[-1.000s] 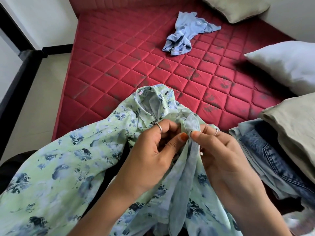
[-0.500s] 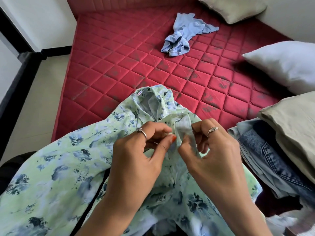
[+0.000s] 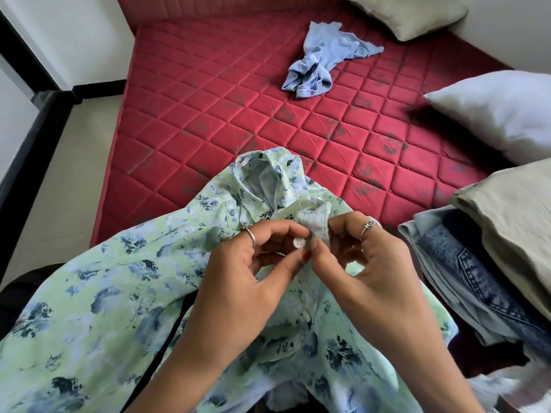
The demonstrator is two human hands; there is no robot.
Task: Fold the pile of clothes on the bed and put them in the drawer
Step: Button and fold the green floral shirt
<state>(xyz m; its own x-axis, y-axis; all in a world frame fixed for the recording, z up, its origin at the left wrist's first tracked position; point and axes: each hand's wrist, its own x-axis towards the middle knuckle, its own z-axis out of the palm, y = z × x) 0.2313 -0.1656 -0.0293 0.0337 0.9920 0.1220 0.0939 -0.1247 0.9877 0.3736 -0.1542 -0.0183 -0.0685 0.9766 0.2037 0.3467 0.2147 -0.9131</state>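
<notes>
With the left hand (image 3: 238,281) pinching the button (image 3: 298,242) and the right hand (image 3: 372,272) pinching the placket (image 3: 317,223), the button may slip free of the buttonhole, leaving the shirt (image 3: 104,308) gaping when folded.

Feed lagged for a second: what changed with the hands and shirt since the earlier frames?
The left hand now pinches a white button that was hidden before; the right hand has shifted its pinch onto the placket edge beside it. The floral shirt still lies in the lap, and the blue garment is unmoved on the mattress.

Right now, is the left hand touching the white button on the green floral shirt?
Touching. The head view shows the left hand pinching the white button of the green floral shirt between thumb and forefinger, no gap showing.
</notes>
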